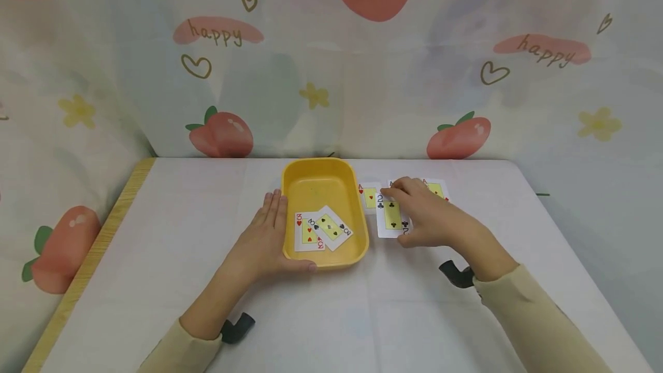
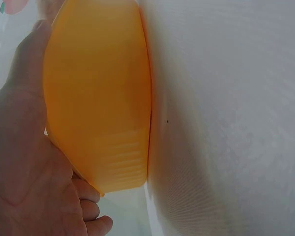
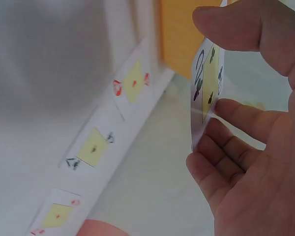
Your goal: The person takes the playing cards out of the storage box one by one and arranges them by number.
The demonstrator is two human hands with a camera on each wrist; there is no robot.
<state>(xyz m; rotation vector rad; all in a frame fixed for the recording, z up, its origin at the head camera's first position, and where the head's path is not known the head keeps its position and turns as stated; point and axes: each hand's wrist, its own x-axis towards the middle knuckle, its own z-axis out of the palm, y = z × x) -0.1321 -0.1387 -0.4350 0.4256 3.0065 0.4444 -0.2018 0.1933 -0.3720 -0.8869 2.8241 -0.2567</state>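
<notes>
My left hand (image 1: 264, 235) rests against the left side of a yellow plastic tray (image 1: 361, 212), fingers laid along its rim and thumb across the near edge. Inside the tray lie a three of hearts (image 1: 305, 243) and a spades card (image 1: 334, 229) overlapping it. To the right of the tray, my right hand (image 1: 427, 212) pinches a two of clubs (image 1: 388, 224) between thumb and fingers. The right wrist view shows that card (image 3: 204, 93) held on edge, its face toward the camera.
Behind the right hand, a row of aces lies on the white cloth: a red ace (image 3: 132, 83) nearest the tray, a black ace (image 3: 93, 147) and another red ace (image 3: 58, 216). A printed fabric backdrop (image 1: 362, 73) stands at the table's far edge.
</notes>
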